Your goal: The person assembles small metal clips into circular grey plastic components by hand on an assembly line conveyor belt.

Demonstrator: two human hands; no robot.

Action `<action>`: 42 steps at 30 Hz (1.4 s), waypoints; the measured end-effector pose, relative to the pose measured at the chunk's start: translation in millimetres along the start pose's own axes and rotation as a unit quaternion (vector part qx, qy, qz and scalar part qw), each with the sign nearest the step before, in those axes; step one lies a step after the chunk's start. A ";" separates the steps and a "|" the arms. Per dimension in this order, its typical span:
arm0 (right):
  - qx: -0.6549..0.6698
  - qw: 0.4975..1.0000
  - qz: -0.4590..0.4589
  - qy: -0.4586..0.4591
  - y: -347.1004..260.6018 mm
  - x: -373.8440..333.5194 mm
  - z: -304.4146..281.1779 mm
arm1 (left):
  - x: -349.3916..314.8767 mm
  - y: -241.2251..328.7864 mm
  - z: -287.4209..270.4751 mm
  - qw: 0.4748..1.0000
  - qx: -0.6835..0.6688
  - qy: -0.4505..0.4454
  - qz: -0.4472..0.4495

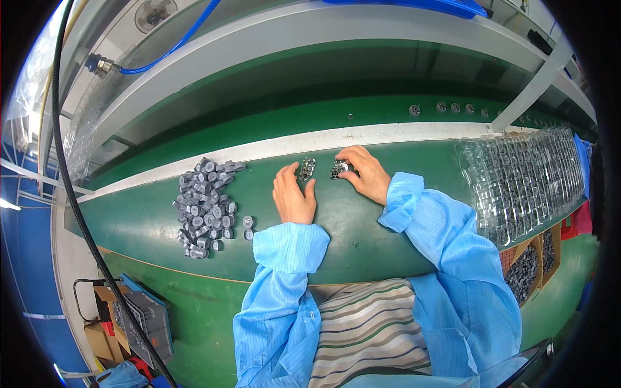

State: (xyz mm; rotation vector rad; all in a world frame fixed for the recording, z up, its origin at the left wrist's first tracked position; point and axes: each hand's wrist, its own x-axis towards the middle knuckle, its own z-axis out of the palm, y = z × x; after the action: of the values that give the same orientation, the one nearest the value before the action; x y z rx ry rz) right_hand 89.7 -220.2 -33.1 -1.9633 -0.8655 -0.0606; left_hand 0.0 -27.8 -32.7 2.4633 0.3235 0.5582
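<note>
My left hand (293, 197) rests on the green bench with its fingers stretched out and the thumb apart. Just beyond its fingertips lies a small cluster of shiny silver-and-dark parts (307, 169); whether the fingers touch it I cannot tell. To the right, my right hand (367, 174) has thumb and forefinger closed round a small shiny silver-and-dark part (337, 170), partly hidden by the fingertips. Left of my hands a heap of short grey round caps (206, 204) is spread on the bench, with two grey caps (248, 227) lying apart at its right edge.
Clear plastic blister trays (517, 181) with many pockets cover the bench's right end. Several small round parts (455, 108) stand in a row behind the white strip. A black cable (77, 213) hangs down at left. Cartons of dark parts (522, 275) stand below at right.
</note>
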 end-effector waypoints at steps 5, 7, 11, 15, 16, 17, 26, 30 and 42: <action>0.000 0.996 -0.074 -0.054 11.9 16.9 6.0 | -2.3 2.2 5.6 0.998 0.003 0.025 0.052; 0.006 0.992 -0.087 -0.091 13.1 20.7 9.4 | -6.1 5.2 5.4 0.999 -0.006 0.021 0.050; 0.000 0.995 -0.096 -0.038 -1.7 13.0 9.5 | -12.5 7.3 -1.7 0.998 -0.023 0.021 0.046; -0.104 0.984 -0.135 -0.044 -5.1 -13.8 -5.3 | -15.7 9.2 0.8 0.996 -0.054 0.024 0.067; -0.117 0.985 -0.123 -0.035 -5.6 -21.1 -8.2 | -14.7 9.7 3.2 0.994 -0.069 0.031 0.083; -0.135 0.979 -0.152 0.002 -5.7 -29.4 -10.7 | -13.2 8.9 7.6 0.991 -0.086 0.035 0.099; -0.293 0.947 0.009 0.133 -81.4 -145.7 -98.8 | -16.9 17.3 -8.2 0.981 -0.086 0.043 0.168; -0.442 0.866 0.159 0.171 -86.4 -214.3 -184.3 | -23.9 21.4 -6.3 0.983 -0.084 0.015 0.162; -0.421 0.793 0.403 0.177 -77.9 -283.7 -222.7 | -24.8 21.4 -3.2 0.987 -0.084 -0.025 0.132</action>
State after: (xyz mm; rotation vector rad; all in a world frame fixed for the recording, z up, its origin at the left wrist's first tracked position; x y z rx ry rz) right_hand -102.2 -527.0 39.0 -2.8662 0.4044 -0.3479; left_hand -21.2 -51.9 -25.5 2.3642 -0.0692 0.6049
